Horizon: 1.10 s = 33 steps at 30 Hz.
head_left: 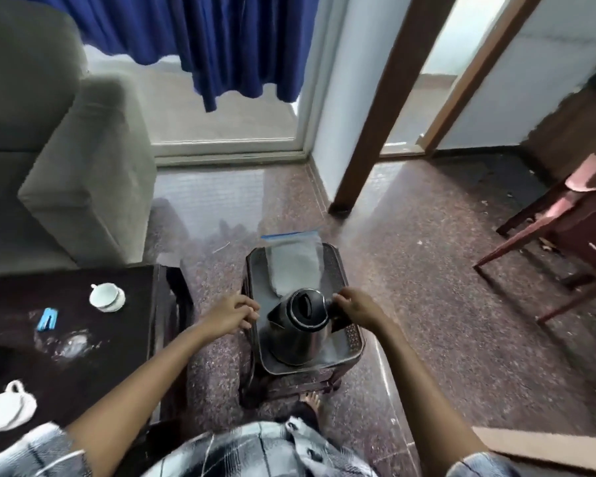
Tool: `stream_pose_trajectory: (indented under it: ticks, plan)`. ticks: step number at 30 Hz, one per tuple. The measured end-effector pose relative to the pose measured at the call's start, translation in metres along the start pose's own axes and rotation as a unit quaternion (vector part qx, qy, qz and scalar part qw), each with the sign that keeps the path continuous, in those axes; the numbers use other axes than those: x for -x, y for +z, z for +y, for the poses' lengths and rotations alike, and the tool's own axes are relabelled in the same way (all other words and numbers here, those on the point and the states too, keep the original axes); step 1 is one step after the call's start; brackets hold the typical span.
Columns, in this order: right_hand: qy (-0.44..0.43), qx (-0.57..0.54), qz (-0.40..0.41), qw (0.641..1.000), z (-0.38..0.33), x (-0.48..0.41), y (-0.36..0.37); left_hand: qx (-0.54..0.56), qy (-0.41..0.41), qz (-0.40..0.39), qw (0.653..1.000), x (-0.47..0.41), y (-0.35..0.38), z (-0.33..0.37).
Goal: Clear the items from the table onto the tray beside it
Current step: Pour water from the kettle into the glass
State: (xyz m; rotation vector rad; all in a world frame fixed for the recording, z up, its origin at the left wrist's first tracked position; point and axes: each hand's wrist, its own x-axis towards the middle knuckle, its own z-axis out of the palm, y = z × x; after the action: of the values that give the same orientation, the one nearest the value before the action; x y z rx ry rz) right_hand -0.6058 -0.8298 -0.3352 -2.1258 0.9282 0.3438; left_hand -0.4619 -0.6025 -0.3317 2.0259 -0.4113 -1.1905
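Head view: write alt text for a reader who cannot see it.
A person's right hand grips the handle of a kettle standing on a tray, left hand at the tray's rim. A clear bag lies on the tray; two cups sit on the table.

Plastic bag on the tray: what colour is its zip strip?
Blue zip strip, clearest in the head view.

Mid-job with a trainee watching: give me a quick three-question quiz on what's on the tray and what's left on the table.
1. True or false: the plastic bag lies on the table.
2. Which hand grips the kettle by its handle? A) left B) right C) neither
3. How many cups sit on the table?

Key: 1 false, it lies on the tray. 2 B, the right hand. 3 two: the far cup and the near cup.
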Motion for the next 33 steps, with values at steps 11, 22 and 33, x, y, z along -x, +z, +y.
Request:
stream_pose_trajectory:
  ticks: [11,22,33]
  plan:
    - [0.001,-0.008,-0.286,0.958,0.04,-0.084,-0.011,0.089,-0.122,0.062,0.987,-0.003,0.053,0.017]
    - [-0.008,-0.138,-0.209,0.968,0.05,-0.077,0.0,0.172,-0.139,0.15,0.964,0.006,0.065,0.017]
    - [-0.076,-0.132,-0.101,0.983,0.015,-0.068,0.008,0.206,-0.134,0.213,0.946,0.031,0.073,-0.001]
